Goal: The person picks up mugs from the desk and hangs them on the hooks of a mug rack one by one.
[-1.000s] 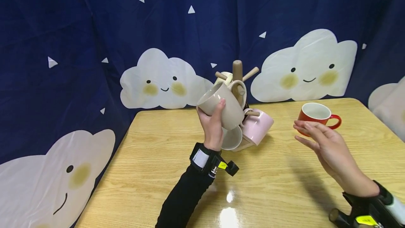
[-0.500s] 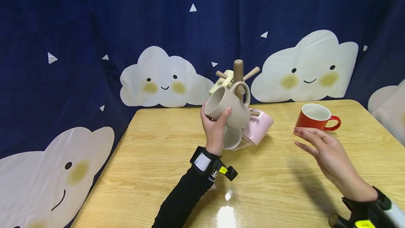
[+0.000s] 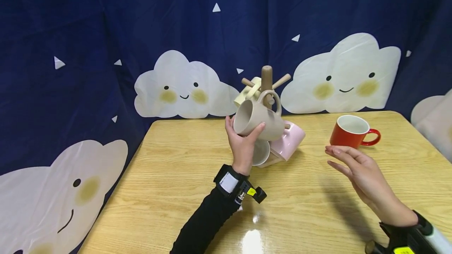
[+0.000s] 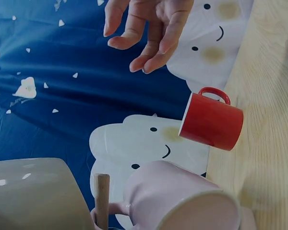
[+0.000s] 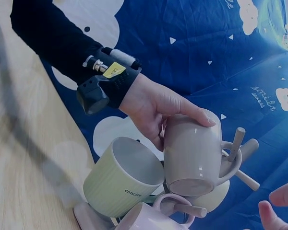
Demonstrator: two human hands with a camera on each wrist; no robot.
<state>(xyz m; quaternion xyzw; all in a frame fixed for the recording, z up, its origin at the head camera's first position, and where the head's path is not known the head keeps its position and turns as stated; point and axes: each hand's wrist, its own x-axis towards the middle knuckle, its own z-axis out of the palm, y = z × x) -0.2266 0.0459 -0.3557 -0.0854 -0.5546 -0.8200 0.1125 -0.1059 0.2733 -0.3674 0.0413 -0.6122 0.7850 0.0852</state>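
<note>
My left hand grips a beige mug around its body, thumb along the near side. The mug is tilted, its mouth facing left and its handle up. That handle loops at a front peg of a wooden mug tree. A pink mug hangs lower right, a pale green mug lower left, and a pale yellow mug behind. My right hand hovers above the table with loosely bent fingers and holds nothing. Just beyond it, a red mug stands upright.
The wooden table ends at a dark blue curtain printed with smiling clouds. Another bare peg sticks out at the tree's upper right. The pink and green mugs crowd the space below the beige one.
My left hand has moved slightly right with the beige mug, whose mouth has turned further left, uncovering the yellow mug. My right hand has lowered a little and shows more of the red mug.
</note>
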